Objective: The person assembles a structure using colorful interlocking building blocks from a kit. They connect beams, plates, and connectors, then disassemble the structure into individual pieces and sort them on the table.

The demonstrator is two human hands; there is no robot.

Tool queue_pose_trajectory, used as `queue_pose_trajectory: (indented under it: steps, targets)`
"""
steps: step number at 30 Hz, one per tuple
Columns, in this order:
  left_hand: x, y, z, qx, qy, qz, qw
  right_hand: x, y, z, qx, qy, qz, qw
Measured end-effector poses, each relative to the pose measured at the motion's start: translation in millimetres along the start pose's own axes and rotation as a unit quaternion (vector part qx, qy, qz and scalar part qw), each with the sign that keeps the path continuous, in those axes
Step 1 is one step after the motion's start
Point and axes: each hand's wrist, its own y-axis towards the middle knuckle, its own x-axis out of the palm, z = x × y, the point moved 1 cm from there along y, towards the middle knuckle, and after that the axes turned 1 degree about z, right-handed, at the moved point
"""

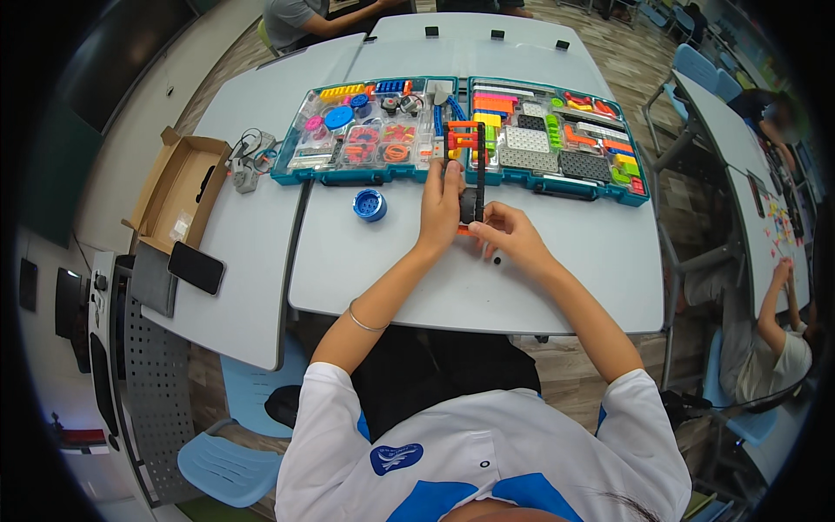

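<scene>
Both hands are on a black-and-orange block assembly standing upright on the tabletop, just in front of the open teal parts case. The left hand wraps around its side, and the right hand pinches the bottom end. A tiny black piece sits loose just in front of the case, near the right hand. I'd guess a nudge sends it rolling off. The tall build could also tip if the grip slips. A blue round part sits left of the assembly.
</scene>
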Motion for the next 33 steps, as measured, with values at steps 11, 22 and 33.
queue_pose_trajectory:
  steps: [11,22,33]
  targets:
    - [-1,1,-3,-0.039,-0.056,-0.007,0.998,-4,1,4,0.088,0.166,-0.045,0.981]
    - [1,-1,5,0.009,-0.016,-0.018,1.0,4,-3,-7,0.051,0.128,-0.047,0.989]
    - [11,-8,2,0.018,-0.007,-0.081,0.997,-3,-1,3,0.125,0.043,-0.085,0.988]
